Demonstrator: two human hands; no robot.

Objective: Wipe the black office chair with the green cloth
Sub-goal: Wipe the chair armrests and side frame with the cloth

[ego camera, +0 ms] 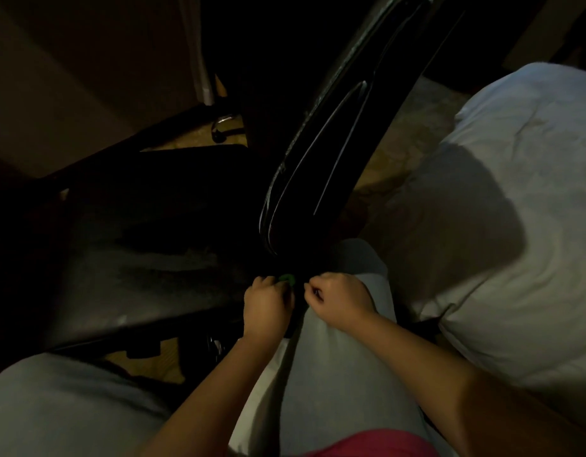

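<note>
Your left hand (268, 303) has its grip curled round the green cloth (287, 278), of which only a small bright fold shows past the knuckles. It sits low against the black office chair (318, 143), where the seat meets the backrest. Your right hand (339, 300) is just beside it over your grey trouser leg (334, 374), fingers curled in a narrow grip, though in the dim light you cannot tell whether they pinch anything. White bedding (515, 225) lies to your right.

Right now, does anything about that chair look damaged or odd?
Yes. The black office chair's backrest has pale, ragged lines along its edge and seams, like a cracked or peeling cover. Its seat shows greyish patches, dust or wear, I cannot tell. The left hand grips the green cloth nearby.
</note>
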